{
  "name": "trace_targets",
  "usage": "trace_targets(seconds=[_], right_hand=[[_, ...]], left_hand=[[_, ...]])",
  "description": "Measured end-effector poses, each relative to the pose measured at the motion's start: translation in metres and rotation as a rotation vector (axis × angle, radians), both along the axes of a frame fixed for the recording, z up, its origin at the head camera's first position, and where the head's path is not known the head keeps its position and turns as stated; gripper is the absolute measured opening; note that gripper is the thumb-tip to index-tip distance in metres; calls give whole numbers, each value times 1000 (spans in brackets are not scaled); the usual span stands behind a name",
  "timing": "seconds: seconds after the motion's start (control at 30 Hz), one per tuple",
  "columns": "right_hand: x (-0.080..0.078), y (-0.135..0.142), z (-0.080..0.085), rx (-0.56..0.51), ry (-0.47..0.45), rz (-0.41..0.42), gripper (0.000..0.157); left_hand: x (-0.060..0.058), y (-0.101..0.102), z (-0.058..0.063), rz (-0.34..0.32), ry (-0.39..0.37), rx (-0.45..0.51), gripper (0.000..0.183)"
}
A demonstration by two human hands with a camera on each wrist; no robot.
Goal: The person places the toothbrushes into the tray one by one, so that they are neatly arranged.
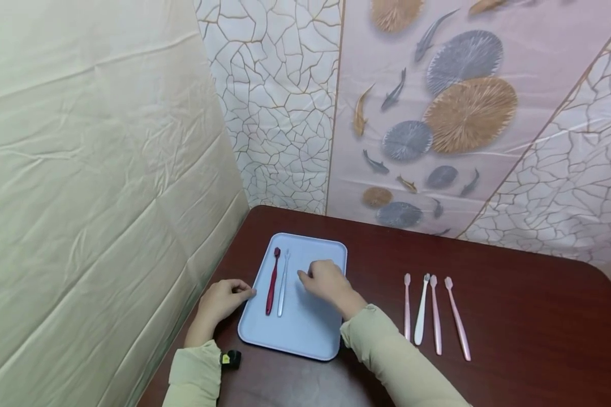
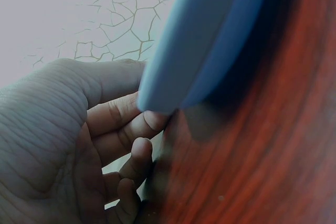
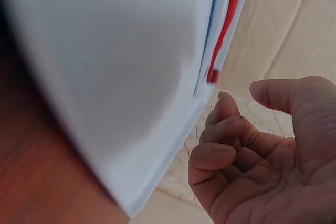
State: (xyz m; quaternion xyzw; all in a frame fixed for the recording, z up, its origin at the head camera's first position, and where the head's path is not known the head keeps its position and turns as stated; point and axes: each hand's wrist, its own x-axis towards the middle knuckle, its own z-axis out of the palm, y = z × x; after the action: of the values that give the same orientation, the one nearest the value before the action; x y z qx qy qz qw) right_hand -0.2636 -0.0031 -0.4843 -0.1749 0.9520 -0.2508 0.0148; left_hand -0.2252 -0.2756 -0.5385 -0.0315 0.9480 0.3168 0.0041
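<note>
On the light blue tray [image 1: 305, 339] lie a red toothbrush [image 1: 272, 285] and a pale blue toothbrush [image 1: 283, 285], side by side in its left half. My left hand [image 1: 223, 299] pinches the tray's left edge; in the left wrist view the thumb lies along one side of the rim and fingertips touch the other. Over the tray's right half hovers my right hand [image 1: 328, 282], its fingers loosely curled. The right wrist view shows a gap between thumb and fingertips, with nothing held there.
Several more toothbrushes lie right of the tray on the dark red-brown table [image 1: 529, 316], among them a white toothbrush [image 1: 421, 314] and a pink toothbrush [image 1: 458, 319]. Cream padded wall [image 1: 107, 198] borders the left side; a patterned cloth [image 1: 285, 113] hangs behind.
</note>
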Motion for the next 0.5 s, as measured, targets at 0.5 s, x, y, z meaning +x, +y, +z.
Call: trace_targets(seconds=[0.5], right_hand=[[4, 109, 7, -18, 89, -124, 32]], left_hand=[[1, 1, 0, 9, -5, -7, 24]])
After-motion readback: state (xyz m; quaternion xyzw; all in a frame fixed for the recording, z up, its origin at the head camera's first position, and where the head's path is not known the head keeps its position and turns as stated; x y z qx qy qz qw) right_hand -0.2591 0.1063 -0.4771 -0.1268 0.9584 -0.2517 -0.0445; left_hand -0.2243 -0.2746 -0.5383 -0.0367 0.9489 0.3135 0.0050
